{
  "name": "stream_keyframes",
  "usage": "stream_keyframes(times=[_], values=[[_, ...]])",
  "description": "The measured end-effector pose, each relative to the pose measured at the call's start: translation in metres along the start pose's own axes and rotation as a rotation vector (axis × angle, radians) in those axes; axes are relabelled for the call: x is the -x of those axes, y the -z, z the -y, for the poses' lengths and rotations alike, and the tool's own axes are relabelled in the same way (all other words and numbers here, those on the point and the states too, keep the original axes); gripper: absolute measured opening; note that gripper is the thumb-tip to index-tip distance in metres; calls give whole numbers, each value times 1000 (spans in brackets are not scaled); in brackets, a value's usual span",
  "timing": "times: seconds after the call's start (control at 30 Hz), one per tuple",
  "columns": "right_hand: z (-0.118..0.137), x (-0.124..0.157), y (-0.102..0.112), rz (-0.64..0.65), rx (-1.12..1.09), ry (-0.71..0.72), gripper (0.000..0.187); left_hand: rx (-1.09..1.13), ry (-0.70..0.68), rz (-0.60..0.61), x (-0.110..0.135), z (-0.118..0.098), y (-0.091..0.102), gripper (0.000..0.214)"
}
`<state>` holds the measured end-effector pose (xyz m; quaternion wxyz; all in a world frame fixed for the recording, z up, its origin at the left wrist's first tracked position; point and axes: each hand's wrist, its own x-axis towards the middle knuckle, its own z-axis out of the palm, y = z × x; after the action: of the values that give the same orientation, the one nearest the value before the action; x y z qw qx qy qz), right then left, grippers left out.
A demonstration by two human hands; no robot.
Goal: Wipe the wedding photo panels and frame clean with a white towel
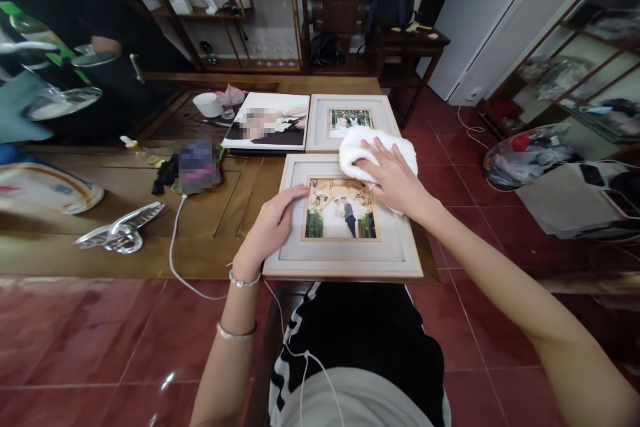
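A framed wedding photo (285,240) lies flat at the front edge of the wooden table, its wide pale mat around a small picture of a couple. My left hand (274,220) rests on the frame's left side, fingers stretched out toward the picture. At the upper right of the same frame, my right hand (393,177) presses a white cloth (353,150), its fingers spread over the bunched fabric. The cloth also covers the lower corner of a second framed photo (317,121) behind.
A photo album (277,103) and a white cup (209,105) sit further back. To the left are a silver winged ornament (120,232), a pixelated dark object (197,167) and a white cable (173,240). A person's arm (105,40) shows at far left. Bags (525,153) stand on the floor, right.
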<state>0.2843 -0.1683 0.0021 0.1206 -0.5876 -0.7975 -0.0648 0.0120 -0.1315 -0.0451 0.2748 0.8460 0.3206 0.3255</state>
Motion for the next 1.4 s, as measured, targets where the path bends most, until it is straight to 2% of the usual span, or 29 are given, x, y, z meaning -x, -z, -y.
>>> stream_keyframes(times=[0.07, 0.13, 0.23, 0.4, 0.47, 0.53, 0.63, 0.73, 0.9, 1.0, 1.1, 1.17, 1.27, 1.4], values=[[2, -8, -4, 63, 25, 35, 50, -3, 8, -3, 0, -1, 0, 39], [12, -4, -3, 105, 19, 63, 46, -6, 9, 0, 0, -1, 0, 41], [35, 22, 9, 179, -48, 109, 42, -2, -2, 8, 0, 0, 0, 45], [76, 82, 47, 341, -211, 119, 45, -6, -5, -1, 1, 0, -2, 44], [88, 96, 55, 385, -275, 147, 48, -8, -10, -7, 1, 0, -2, 44], [94, 101, 55, 385, -303, 169, 49, -12, -15, 0, 1, 0, -2, 45], [90, 95, 41, 305, -266, 157, 49, -18, -18, 38, 1, 0, 0, 49], [71, 77, 22, 186, -178, 124, 46, -8, -22, 50, 1, 0, 1, 51], [25, 26, 0, -40, -60, 8, 44, 5, -20, 42, 1, 1, 2, 50], [6, -3, -9, -89, -29, -55, 46, 0, -12, 43, 0, 0, 2, 48], [3, -16, -12, -17, -32, -28, 45, -3, -6, 39, 0, -1, 3, 46], [11, -12, -9, 60, -46, 51, 43, -5, -3, 33, 1, -2, 2, 46], [30, 10, 5, 171, -87, 141, 40, -13, -3, 28, 1, -2, 2, 46], [58, 51, 38, 334, -178, 208, 41, -18, 1, 23, 1, -1, 1, 46]])
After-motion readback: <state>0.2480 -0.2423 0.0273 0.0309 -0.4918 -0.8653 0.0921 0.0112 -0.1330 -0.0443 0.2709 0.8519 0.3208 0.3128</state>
